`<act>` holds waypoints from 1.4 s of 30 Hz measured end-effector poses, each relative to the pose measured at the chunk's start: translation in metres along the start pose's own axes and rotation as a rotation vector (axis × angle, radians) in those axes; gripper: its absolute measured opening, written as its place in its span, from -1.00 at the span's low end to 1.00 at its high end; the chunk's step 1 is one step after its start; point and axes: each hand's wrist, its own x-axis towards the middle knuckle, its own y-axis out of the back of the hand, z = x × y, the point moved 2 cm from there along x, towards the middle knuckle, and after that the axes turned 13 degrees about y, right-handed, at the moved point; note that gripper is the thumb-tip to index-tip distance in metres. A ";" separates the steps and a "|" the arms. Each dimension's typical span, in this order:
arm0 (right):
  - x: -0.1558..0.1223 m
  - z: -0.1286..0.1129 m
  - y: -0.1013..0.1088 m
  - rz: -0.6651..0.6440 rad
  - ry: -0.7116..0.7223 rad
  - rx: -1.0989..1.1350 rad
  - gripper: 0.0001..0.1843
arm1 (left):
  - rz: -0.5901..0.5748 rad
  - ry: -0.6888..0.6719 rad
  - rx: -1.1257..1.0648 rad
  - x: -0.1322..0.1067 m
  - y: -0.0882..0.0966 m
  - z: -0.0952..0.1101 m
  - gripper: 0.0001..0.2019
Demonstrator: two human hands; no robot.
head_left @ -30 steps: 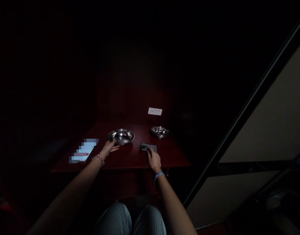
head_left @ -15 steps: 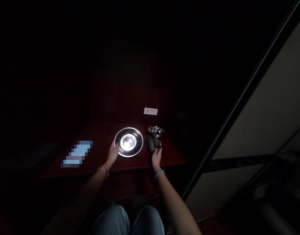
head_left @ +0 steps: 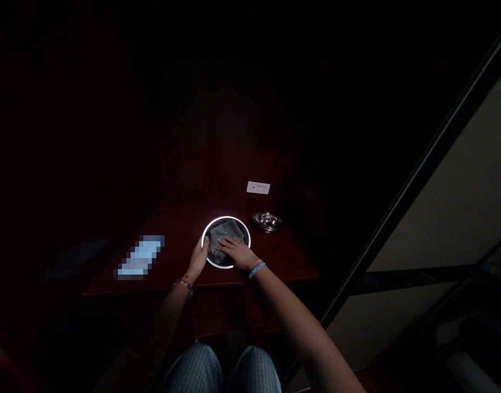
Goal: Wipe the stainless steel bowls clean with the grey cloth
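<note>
A shiny steel bowl [head_left: 245, 233] is tilted towards me above the dark red table [head_left: 172, 218], its rim glowing white. My left hand [head_left: 198, 258] grips the bowl's left rim, fingers curled round it. My right hand [head_left: 236, 252] lies inside the bowl, fingers flat, pressing a grey cloth [head_left: 224, 233] against the inner surface. The cloth covers most of the bowl's inside.
A second, smaller steel dish [head_left: 267, 221] sits on the table to the right of the bowl. A pixelated pale blue object [head_left: 141, 256] lies at the left. A white socket plate [head_left: 258, 188] is on the back panel. A dark diagonal frame [head_left: 401, 213] runs along the right.
The bowl has been tipped up further towards me. My right hand brought the grey cloth from beside the small dish into the bowl and now presses it there.
</note>
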 end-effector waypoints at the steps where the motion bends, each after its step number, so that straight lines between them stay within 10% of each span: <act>1: -0.001 0.002 0.000 -0.009 -0.006 -0.015 -0.30 | -0.008 0.003 -0.005 0.000 -0.001 0.001 -0.44; 13: -0.015 0.035 0.021 -0.029 -0.131 -0.255 -0.46 | -0.024 -0.021 0.063 0.002 0.002 -0.011 -0.42; 24: -0.030 -0.055 -0.034 0.068 -0.302 0.111 -0.22 | -0.002 -0.018 0.113 0.002 0.002 -0.007 -0.39; 33: 0.021 -0.045 -0.030 0.124 -0.246 0.166 -0.34 | 0.001 0.031 0.035 0.008 0.002 -0.013 -0.45; 42: 0.026 -0.032 -0.029 0.379 -0.765 0.045 -0.32 | -0.069 0.003 -0.046 0.004 -0.003 -0.005 -0.38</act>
